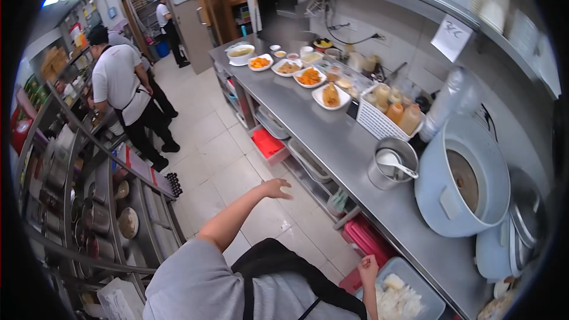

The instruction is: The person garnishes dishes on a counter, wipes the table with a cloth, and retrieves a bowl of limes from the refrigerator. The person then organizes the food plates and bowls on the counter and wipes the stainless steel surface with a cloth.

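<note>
My left hand (275,189) reaches forward over the tiled floor, fingers apart, with nothing in it. My right hand (368,269) hangs low at my side with its fingers curled; whether anything is inside them is hidden. It is nearest to a light blue tub (437,301) of white food pieces (400,297) and a red-pink bin (368,238) under the counter. Neither hand touches the steel counter (332,136). Along its far part stand filled white dishes, among them a dish of fried food (331,97) and a soup bowl (241,53).
On the counter are a white basket of bottles (373,120), a steel pot (385,181) with a white-handled ladle (404,169), and a large blue vessel (430,195). Racks (89,201) line the left. Several people, including one in a white shirt (121,80), stand ahead along the aisle.
</note>
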A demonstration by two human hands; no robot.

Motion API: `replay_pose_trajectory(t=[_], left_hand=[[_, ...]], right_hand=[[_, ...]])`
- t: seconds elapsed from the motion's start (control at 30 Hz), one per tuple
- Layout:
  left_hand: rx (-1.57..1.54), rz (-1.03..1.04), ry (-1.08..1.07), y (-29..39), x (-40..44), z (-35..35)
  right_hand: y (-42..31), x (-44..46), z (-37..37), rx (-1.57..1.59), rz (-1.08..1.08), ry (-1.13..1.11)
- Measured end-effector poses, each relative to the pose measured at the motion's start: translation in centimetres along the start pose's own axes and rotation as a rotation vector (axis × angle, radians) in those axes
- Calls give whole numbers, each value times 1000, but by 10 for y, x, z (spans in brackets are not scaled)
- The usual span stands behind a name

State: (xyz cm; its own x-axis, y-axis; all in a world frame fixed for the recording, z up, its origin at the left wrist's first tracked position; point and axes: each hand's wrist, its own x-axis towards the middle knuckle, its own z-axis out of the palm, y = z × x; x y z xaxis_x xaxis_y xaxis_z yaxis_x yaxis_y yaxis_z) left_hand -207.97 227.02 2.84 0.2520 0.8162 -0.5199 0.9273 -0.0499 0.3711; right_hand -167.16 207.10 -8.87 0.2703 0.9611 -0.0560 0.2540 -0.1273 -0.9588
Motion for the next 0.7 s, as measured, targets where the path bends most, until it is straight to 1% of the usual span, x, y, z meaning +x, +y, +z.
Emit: replay_pose_trajectory(t=[0.07, 0.1, 0.13, 0.2, 0.27, 0.3, 0.33, 0.37, 0.4, 0.43, 0.47, 0.5, 0.53, 0.57, 0.6, 0.63, 0.67, 0.7], left_hand=[[136, -3, -48, 3, -31, -35], [94, -1, -3, -7, -42, -53], [54, 1, 43, -21, -56, -74], [-73, 94, 152, -40, -100, -121], [-260, 220, 193, -67, -140, -152], [-259, 218, 199, -95, -146, -158], [-545, 314, 195, -123, -152, -156], [-827, 417, 169, -151, -157, -153], [-883, 301, 186, -190, -147, -136], [-581, -67, 201, -231, -130, -107], [0, -441, 34, -269, -113, -75], [236, -620, -187, -305, -106, -49], [284, -706, -312, -336, -106, -38], [327, -719, -322, -356, -108, -46], [497, -676, -238, -364, -109, -71], [666, -647, -149, -372, -109, -97], [986, -554, 31, -378, -110, -124], [776, -506, -5, -387, -101, -152]], right_hand=[[-5, 31, 30, -381, -159, -10], [-44, 49, 38, -372, -182, -197], [-102, 66, 47, -362, -202, -383], [-200, 87, 70, -242, -444, -647], [-275, 107, 83, 0, -264, -940], [-307, 109, 96, 194, -182, -988], [-317, 118, 114, 317, -107, -1033], [-294, 137, 148, 421, 14, -1083], [-254, 163, 192, 515, 209, -1106], [-203, 190, 245, 570, 447, -1105], [-157, 204, 293, 506, 624, -1110], [-170, 199, 314, 179, 393, -1188], [-186, 192, 336, -150, 158, -1233], [-204, 192, 352, -809, -333, -1220], [-219, 204, 366, -805, -327, -1217], [-235, 220, 377, -572, -263, -1153], [-251, 233, 388, -344, -193, -1080], [-274, 243, 397, -478, -387, -882]])
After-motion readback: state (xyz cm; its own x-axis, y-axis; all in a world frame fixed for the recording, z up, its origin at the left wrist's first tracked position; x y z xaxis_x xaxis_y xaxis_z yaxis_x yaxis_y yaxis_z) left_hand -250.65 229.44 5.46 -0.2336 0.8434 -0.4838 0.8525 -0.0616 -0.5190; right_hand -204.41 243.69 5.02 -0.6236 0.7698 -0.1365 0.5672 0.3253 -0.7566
